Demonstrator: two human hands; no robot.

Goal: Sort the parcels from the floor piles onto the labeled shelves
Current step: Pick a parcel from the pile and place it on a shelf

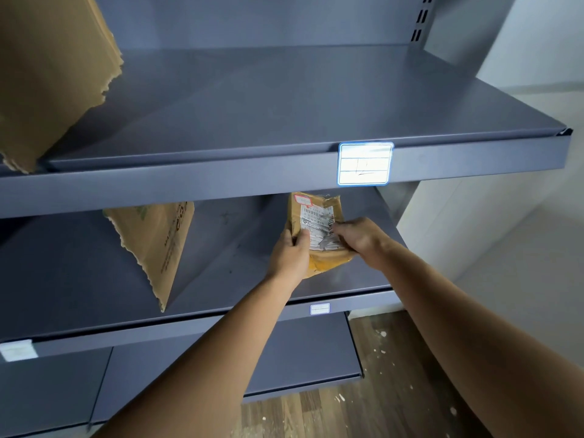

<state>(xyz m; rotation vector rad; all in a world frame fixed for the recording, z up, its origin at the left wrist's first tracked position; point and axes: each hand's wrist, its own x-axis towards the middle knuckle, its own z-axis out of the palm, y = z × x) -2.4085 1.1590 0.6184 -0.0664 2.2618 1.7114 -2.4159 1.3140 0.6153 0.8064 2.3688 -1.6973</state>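
Your forearms reach in from the bottom edge, the left forearm (205,358) and the right forearm (474,327) closing toward each other over a dark grey metal shelving unit (420,17). Above your hands runs the upper shelf (284,99), and up and far left of them a big torn sheet of brown cardboard (47,74) stands on it. Under your hands lies the middle shelf (79,279), where a second torn cardboard piece (155,245) with printing on it stands well to the left of your left hand. Below your wrists sits a lower shelf (300,352), with paint-flecked wooden floor (395,390) beyond it.

You hold the crumpled brown parcel (316,263) between both hands, over the right part of the middle shelf; whether its lower edge touches the shelf cannot be told. Your left hand (289,252) grips its left edge, thumb across the front. Your right hand (360,237) has its fingers curled onto the right edge, over the white shipping label (317,227).

Just above your right hand a blue-bordered shelf tag (365,163) is fixed to the upper shelf's front lip. A smaller tag (319,309) sits on the middle shelf's lip, between your forearms.
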